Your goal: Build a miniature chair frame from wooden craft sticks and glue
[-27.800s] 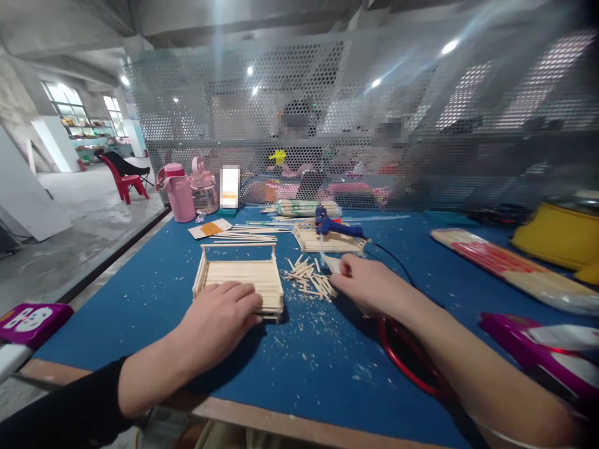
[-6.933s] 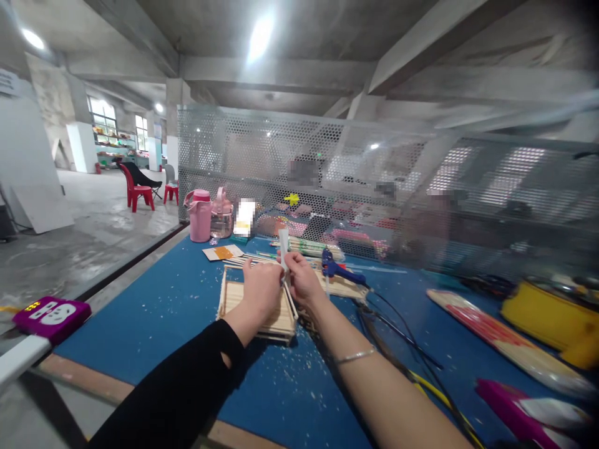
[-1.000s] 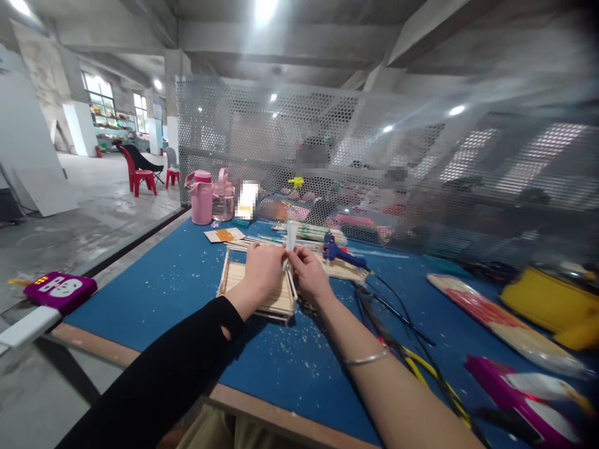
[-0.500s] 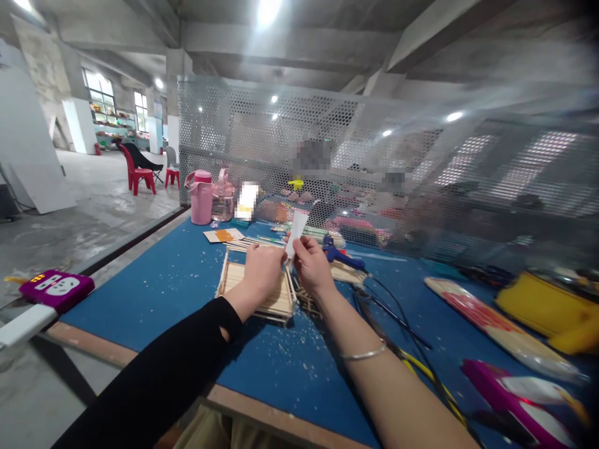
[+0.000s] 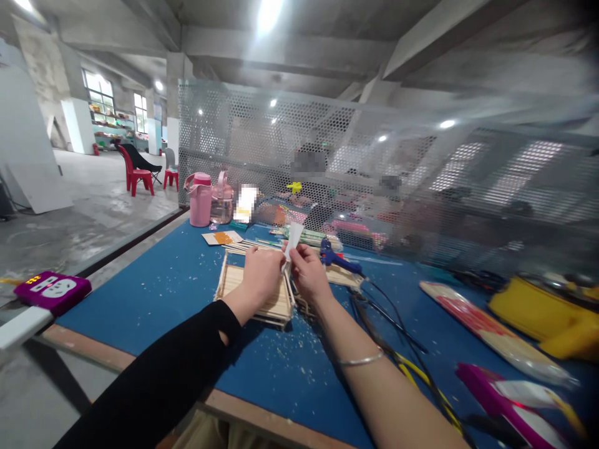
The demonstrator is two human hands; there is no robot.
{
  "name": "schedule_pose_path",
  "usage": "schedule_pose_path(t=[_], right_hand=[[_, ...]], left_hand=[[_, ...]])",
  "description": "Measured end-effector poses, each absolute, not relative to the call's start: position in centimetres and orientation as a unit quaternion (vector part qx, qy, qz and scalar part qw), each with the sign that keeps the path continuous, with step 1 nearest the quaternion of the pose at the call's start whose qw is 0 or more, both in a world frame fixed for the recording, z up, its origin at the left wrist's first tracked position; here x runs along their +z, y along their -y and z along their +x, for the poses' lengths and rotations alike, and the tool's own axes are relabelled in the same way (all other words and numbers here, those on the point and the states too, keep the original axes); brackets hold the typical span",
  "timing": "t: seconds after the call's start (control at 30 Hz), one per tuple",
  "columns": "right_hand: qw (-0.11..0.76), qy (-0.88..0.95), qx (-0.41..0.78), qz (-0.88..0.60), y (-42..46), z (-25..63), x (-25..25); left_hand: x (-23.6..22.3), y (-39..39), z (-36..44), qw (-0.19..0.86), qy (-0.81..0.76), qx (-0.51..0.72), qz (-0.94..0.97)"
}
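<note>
My right hand [image 5: 309,274] pinches a narrow white strip [image 5: 294,238], perhaps paper, which stands up tilted above its fingertips. Close beside it, my left hand [image 5: 262,277] is closed, back towards me, its fingertips at the lower end of the strip. What its fingers grip is hidden. Beneath the left hand a shallow tray-like frame of thin wooden sticks [image 5: 233,279] lies on the blue table [image 5: 163,290]. Short stick pieces [image 5: 305,310] lie below the right hand. A blue glue gun [image 5: 344,260] rests just to the right, over a pale wooden piece.
Behind the hands lie loose sticks [image 5: 238,247] and an orange-and-white card [image 5: 221,237]. A pink thermos [image 5: 200,201] and a clear pink bottle [image 5: 221,202] stand at the back by a perforated metal screen [image 5: 262,137]. Cables [image 5: 397,324], a packet of sticks [image 5: 486,327] and purple power strips [image 5: 508,399] lie rightward.
The white strip and both hands have shifted very slightly down and left with the camera view. My right hand keeps its pinch on the strip.
</note>
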State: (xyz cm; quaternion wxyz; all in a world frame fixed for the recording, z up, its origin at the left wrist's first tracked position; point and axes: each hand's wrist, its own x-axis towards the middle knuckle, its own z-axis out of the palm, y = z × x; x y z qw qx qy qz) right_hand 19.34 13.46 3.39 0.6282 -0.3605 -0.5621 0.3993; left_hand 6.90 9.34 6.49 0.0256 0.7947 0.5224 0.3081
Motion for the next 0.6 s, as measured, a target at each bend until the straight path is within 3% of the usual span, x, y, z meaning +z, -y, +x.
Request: schedule_pose_path(t=[0.6], right_hand=[[0.624, 0.538, 0.433, -0.366, -13.41, 19.23, 3.23]], left_hand=[[6.30, -9.57, 6.87, 0.019, -0.520, 0.310, 0.796]])
